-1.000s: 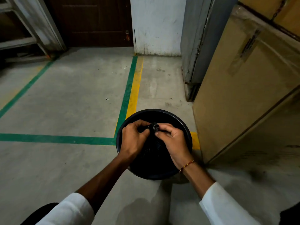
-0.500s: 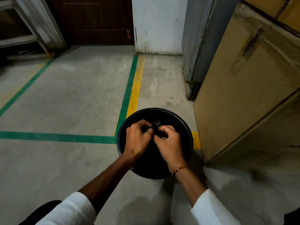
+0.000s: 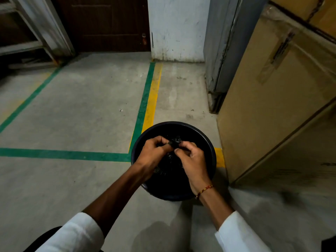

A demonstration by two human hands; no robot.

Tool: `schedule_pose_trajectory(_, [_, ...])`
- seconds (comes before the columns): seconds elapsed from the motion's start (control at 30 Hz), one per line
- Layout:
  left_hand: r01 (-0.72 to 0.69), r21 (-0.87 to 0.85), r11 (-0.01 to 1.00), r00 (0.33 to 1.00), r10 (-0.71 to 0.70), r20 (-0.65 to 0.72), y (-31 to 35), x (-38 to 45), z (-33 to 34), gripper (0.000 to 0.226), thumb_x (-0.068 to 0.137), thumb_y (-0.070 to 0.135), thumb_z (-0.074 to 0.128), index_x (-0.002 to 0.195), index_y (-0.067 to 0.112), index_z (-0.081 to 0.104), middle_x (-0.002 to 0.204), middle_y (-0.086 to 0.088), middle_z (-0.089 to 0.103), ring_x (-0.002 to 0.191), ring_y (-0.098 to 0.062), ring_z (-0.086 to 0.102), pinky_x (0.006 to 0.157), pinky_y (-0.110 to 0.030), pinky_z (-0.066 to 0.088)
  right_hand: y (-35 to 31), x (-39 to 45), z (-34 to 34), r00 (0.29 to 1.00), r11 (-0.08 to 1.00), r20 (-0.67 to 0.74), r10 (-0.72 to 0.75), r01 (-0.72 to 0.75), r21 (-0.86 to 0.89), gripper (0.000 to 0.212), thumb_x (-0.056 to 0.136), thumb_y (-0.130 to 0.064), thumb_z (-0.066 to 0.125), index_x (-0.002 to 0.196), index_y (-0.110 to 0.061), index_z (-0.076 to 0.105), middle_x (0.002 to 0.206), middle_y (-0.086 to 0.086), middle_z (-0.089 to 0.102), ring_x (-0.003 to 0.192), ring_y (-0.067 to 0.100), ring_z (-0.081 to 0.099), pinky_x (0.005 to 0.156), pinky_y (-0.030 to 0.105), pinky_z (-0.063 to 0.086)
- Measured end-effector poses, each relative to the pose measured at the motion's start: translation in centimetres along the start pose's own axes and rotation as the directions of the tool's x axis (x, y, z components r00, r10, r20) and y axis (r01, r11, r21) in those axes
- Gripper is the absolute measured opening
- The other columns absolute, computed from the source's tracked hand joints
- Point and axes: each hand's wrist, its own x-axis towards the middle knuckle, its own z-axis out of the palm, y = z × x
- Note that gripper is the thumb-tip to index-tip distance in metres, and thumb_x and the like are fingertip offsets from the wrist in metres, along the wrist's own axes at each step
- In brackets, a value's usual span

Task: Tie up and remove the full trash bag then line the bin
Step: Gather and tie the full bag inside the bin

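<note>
A round black bin (image 3: 209, 142) stands on the concrete floor just in front of me. Inside it sits a black trash bag (image 3: 170, 163), its top gathered into a small twisted knot (image 3: 176, 140) above the bin's middle. My left hand (image 3: 151, 154) pinches the knot from the left with thumb and fingers. From the right, my right hand (image 3: 192, 160) grips the same gathered plastic. Both hands hover over the bin opening and hide much of the bag.
A tall cardboard box (image 3: 276, 99) stands close to the right of the bin. Behind it is a grey metal door frame (image 3: 223, 51) and a white wall (image 3: 178, 28). Green and yellow floor lines (image 3: 147, 99) run left of the bin. A dark wooden door (image 3: 103, 22) is far back.
My hands drew together over the bag's top, then parted slightly, working the twisted plastic. The knot now sticks up between my fingertips. The bin has not moved.
</note>
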Motion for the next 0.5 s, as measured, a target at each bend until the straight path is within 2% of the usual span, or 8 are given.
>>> schedule_pose_trajectory(0.07, [0.015,-0.006,1.000,0.999,-0.015,0.035,-0.1,0.3,-0.3,0.009,0.081,0.005,0.070,0.079,0.009,0.062,0.073,-0.011,0.060,0.074,-0.022,0.056,0.072,-0.033,0.047,0.1,-0.1,-0.3,0.997,1.000,0.068,-0.026,0.026,0.002,0.022,0.087,-0.005,0.064,0.106,-0.014,0.071,0.115,0.003,0.063,0.103,0.012,0.066,0.094,0.034,0.054])
schedule_pose_trajectory(0.13, [0.007,0.008,1.000,0.998,-0.008,0.064,-0.2,0.6,-0.7,0.015,0.080,0.000,0.070,0.075,0.010,0.060,0.070,-0.009,0.059,0.072,-0.022,0.056,0.070,-0.032,0.049,0.0,0.0,-0.6,0.991,0.999,0.126,-0.053,0.053,0.004,0.023,0.086,-0.006,0.064,0.107,-0.012,0.071,0.116,0.008,0.064,0.105,0.017,0.066,0.095,0.036,0.054])
schedule_pose_trajectory(0.23, [-0.121,0.181,0.976,0.992,0.111,0.063,-0.1,1.0,-1.4,0.017,0.075,0.008,0.075,0.071,0.017,0.061,0.067,0.001,0.062,0.066,-0.012,0.057,0.067,-0.030,0.049,-0.3,0.5,-1.0,0.979,0.994,0.179,-0.096,0.102,-0.026,0.018,0.083,-0.010,0.067,0.100,-0.013,0.073,0.110,0.010,0.067,0.103,0.022,0.066,0.093,0.036,0.053])
schedule_pose_trajectory(0.33, [-0.216,0.417,0.883,0.976,0.197,0.089,0.2,1.0,-1.7,0.012,0.077,0.015,0.075,0.074,0.018,0.064,0.066,0.007,0.062,0.061,-0.003,0.054,0.062,-0.019,0.045,-0.3,0.9,-1.4,0.971,0.996,0.229,-0.070,0.079,-0.031,0.006,0.084,-0.006,0.068,0.086,-0.011,0.072,0.092,0.008,0.070,0.088,0.016,0.065,0.083,0.034,0.052])
schedule_pose_trajectory(0.37, [-0.239,0.471,0.849,0.971,0.222,0.093,0.3,1.0,-1.6,0.008,0.078,0.016,0.074,0.076,0.016,0.066,0.068,0.006,0.063,0.061,-0.001,0.054,0.060,-0.015,0.043,-0.3,1.0,-1.5,0.970,0.996,0.232,-0.067,0.080,-0.049,0.004,0.084,-0.009,0.069,0.086,-0.006,0.070,0.089,0.011,0.070,0.085,0.017,0.064,0.082,0.038,0.052])
schedule_pose_trajectory(0.43, [-0.278,0.530,0.801,0.958,0.273,0.089,0.4,0.7,-1.4,0.007,0.080,0.019,0.072,0.078,0.014,0.068,0.071,0.002,0.066,0.062,-0.001,0.054,0.058,-0.013,0.040,-0.2,1.1,-1.6,0.974,0.993,0.217,-0.063,0.082,-0.080,0.012,0.085,-0.013,0.068,0.090,-0.002,0.070,0.090,0.019,0.072,0.086,0.024,0.067,0.083,0.045,0.054])
schedule_pose_trajectory(0.5, [-0.291,0.555,0.779,0.949,0.311,0.060,0.4,0.2,-0.9,0.004,0.081,0.018,0.069,0.079,0.015,0.068,0.069,0.005,0.064,0.061,0.001,0.053,0.056,-0.007,0.037,-0.5,1.0,-1.5,0.981,0.996,0.190,-0.032,0.047,-0.073,0.011,0.089,-0.013,0.066,0.093,-0.004,0.071,0.095,0.018,0.073,0.093,0.028,0.070,0.084,0.042,0.055])
